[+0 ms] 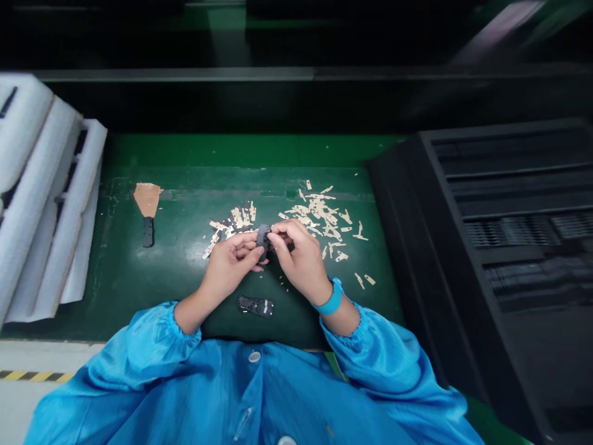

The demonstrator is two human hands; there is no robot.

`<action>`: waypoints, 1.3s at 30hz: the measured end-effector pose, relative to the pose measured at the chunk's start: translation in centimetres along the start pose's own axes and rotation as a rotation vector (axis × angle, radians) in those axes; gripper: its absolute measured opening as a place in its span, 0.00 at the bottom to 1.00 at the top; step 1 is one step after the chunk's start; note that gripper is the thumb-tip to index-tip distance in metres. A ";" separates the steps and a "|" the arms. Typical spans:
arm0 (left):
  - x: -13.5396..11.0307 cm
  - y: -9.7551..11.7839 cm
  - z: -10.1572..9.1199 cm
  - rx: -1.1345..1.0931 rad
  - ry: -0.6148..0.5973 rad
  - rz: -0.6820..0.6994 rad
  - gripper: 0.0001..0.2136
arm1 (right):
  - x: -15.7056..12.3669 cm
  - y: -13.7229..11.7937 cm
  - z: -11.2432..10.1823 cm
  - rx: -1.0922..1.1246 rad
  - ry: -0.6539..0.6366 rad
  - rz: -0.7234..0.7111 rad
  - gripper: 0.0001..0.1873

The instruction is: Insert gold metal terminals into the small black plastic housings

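Observation:
Between my two hands, above the middle of the green table, a small dark grey plastic part (262, 236) is held upright. My left hand (231, 259) has thumb and fingers closed round its left and lower side. My right hand (296, 250) pinches at its upper right edge; whether a smaller piece sits in those fingertips is hidden. Just below the hands a black plastic housing (256, 306) lies on the table. Behind my left hand is a pile of cream strips and dark bits (238, 217). Many loose cream strips (319, 213) are scattered beyond my right hand.
Wrapped foam-like white trays (55, 204) are stacked at the left. A black part (147, 232) with a brown paper-like piece (147, 199) lies on the green table (180, 290). A black crate (426, 247) with dark parts inside stands at the right, close to my right arm.

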State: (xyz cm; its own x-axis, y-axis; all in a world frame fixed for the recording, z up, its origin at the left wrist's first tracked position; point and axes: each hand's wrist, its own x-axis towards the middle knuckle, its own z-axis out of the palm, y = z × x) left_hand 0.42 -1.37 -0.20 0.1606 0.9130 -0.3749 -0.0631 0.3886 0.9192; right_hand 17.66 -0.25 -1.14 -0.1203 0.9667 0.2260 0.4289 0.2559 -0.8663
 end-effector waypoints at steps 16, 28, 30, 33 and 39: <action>-0.4 0.6 0.2 0.055 -0.014 -0.005 0.19 | -0.3 -0.4 0.1 -0.062 0.080 0.025 0.04; -0.5 0.7 0.1 0.048 -0.025 -0.005 0.18 | -0.3 -0.6 0.1 -0.114 0.088 -0.002 0.05; -0.4 0.7 0.1 0.041 -0.030 -0.011 0.19 | -0.3 -0.6 0.1 -0.115 0.093 -0.008 0.05; -0.4 0.7 0.1 0.039 -0.026 -0.016 0.19 | -0.3 -0.6 0.1 -0.105 0.107 -0.024 0.05; -0.4 0.6 0.0 0.033 -0.038 -0.018 0.19 | -0.4 -0.3 0.2 -0.110 0.107 -0.022 0.05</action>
State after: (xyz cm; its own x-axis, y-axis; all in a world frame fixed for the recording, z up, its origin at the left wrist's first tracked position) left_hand 0.33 -1.56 0.48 0.1983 0.9003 -0.3874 -0.0273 0.4002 0.9160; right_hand 17.37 -0.68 -1.02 -0.0372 0.9547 0.2952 0.5235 0.2703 -0.8080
